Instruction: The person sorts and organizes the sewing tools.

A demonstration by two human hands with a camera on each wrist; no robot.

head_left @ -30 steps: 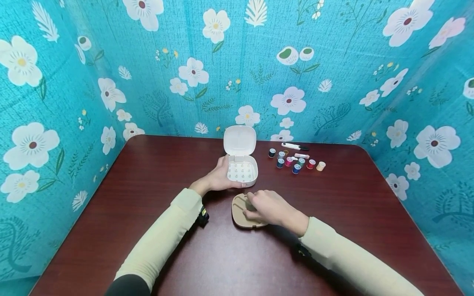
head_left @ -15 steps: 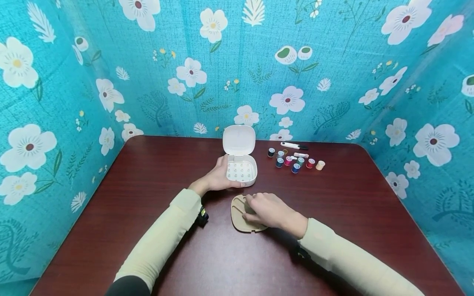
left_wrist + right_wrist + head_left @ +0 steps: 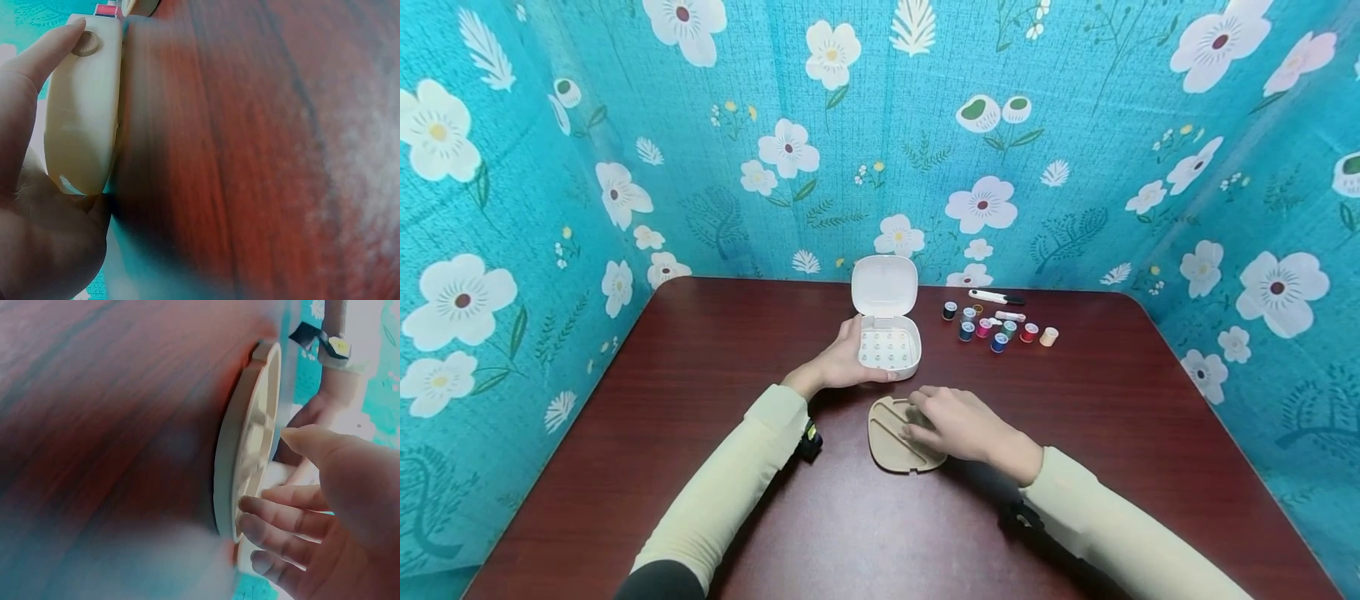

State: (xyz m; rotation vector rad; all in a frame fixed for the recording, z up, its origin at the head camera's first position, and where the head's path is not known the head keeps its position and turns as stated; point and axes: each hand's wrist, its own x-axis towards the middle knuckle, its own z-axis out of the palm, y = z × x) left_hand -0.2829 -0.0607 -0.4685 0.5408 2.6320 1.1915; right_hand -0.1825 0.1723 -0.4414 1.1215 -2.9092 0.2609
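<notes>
My left hand (image 3: 841,358) grips the white box (image 3: 917,357) by its left side, the thumb along the front. The box's lid (image 3: 884,286) stands up at the back, and its floor bears rows of small printed motifs. In the left wrist view the thumb lies beside a round button on the box wall (image 3: 84,119). A tan divided tray (image 3: 891,446) lies flat on the table in front of the box. My right hand (image 3: 964,425) hovers at the tray's right side, hiding part of it; in the right wrist view its fingers (image 3: 287,534) are loosely bent beside the tray rim, holding nothing.
Several thread spools (image 3: 999,342) stand at the back right of the dark red table (image 3: 737,333). Behind them lie a white-and-black slim tool (image 3: 996,297) and a small pale tube-like item (image 3: 1011,317). A flowered cloth (image 3: 880,125) hangs around the table.
The tan tray, tilted with its front edge raised a second ago, now lies flat. My right hand has let go of it and drawn slightly right. The left hand stays on the box.
</notes>
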